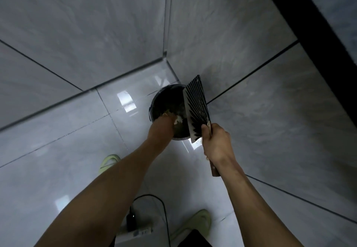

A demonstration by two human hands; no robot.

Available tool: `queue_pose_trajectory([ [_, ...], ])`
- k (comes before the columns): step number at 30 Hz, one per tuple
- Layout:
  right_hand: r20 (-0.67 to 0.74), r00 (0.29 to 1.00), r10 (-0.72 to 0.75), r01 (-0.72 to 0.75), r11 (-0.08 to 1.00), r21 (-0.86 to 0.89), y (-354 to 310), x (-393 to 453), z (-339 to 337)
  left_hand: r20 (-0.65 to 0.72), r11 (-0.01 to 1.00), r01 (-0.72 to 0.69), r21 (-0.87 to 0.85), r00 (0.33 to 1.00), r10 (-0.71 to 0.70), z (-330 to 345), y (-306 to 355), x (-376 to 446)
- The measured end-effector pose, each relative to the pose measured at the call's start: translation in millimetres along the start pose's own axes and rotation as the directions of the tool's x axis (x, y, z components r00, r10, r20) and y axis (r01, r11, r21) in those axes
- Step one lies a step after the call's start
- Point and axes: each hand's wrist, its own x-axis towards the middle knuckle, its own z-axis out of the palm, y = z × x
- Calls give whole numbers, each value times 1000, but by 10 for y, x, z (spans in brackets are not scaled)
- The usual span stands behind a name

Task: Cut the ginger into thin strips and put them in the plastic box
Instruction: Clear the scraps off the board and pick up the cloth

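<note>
I cannot make out my left hand's (pixel 161 129) fingers: they dip past the rim of the round dark bin (pixel 154 102) and are hidden among pale scraps (pixel 178 119), so whether they grip anything I cannot tell. Whether those scraps are ginger peel is too blurred for me to say, and I see neither whole ginger nor a plastic box. My right hand (pixel 216 142) is wrapped tightly round the brown wooden handle (pixel 214 169) of a broad dark cleaver with pale streaks (pixel 196 107), its blade tilted over the bin's right side and covering that part of the opening. Around me lie glossy grey floor tiles (pixel 58 169), two pale green slippers (pixel 201 219) and a black cable (pixel 164 208) running to a white power strip (pixel 135 232).
</note>
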Motion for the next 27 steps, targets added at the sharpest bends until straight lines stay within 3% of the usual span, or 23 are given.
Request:
queue_pose_trajectory([
  [2, 2, 1000, -20, 20, 999, -34, 0, -2, -33, -132, 967, 92, -237, 983, -126, -92, 145, 46],
  [4, -10, 999, -52, 51, 996, -75, 2, -7, -70, -204, 922, 142, -359, 953, -226, -186, 255, 127],
  [10, -16, 994, -107, 104, 987, -120, -18, -57, -217, 5, 871, 213, -443, 972, -236, -260, 347, 234],
  [15, 11, 992, -128, 129, 990, -58, -281, -368, -427, -42, 845, 222, -487, 960, -277, -736, 450, -159],
  [21, 55, 983, -175, 170, 982, 77, -970, -1099, -885, -57, 806, 212, -552, 955, -291, -1763, 587, -921],
  [27, 158, 965, -210, 153, 938, 310, -1825, -1875, -1301, -120, 633, 143, -761, 928, -354, -3001, 815, -1845],
])
